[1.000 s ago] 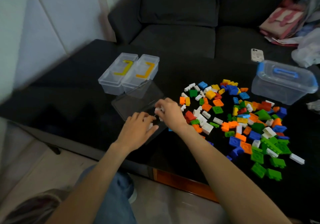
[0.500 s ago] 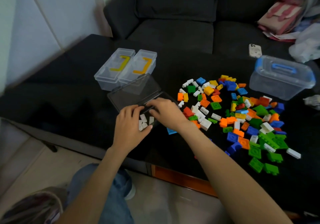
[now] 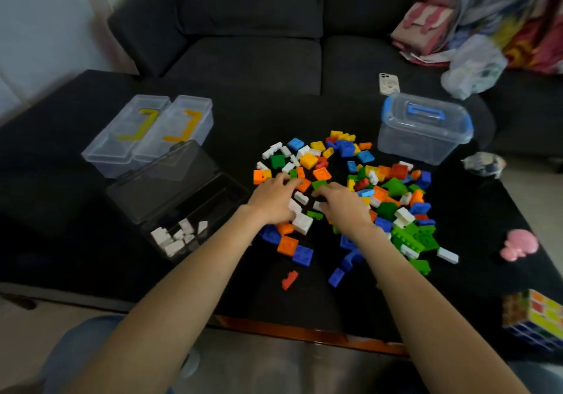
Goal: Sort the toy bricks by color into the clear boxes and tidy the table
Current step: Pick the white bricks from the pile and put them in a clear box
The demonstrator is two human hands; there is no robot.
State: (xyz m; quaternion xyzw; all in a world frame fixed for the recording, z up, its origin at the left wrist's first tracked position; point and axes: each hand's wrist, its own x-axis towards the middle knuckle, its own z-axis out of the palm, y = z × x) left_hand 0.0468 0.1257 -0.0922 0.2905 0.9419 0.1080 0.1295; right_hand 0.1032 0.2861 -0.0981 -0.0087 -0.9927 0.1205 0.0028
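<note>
A loose pile of small hard plastic toy bricks [image 3: 359, 192] in white, orange, green, blue, yellow and red covers the middle of a black table [image 3: 76, 211]. They look light, stiff and smooth, likely to skid on the surface, so each is best pinched across its short sides. The left hand [image 3: 272, 200] rests on the pile's near left edge, fingers spread over white and orange pieces; the right hand [image 3: 344, 204] lies just beside it, fingers curled down among the bricks. Whether either hand has a brick pinched I cannot tell. To the left stands an open clear plastic box with a raised lid [image 3: 182, 208], holding only white bricks. Behind it sit two closed clear boxes with yellow clips [image 3: 146, 131]. A clear tub with a blue handle [image 3: 425, 128] stands beyond the pile.
</note>
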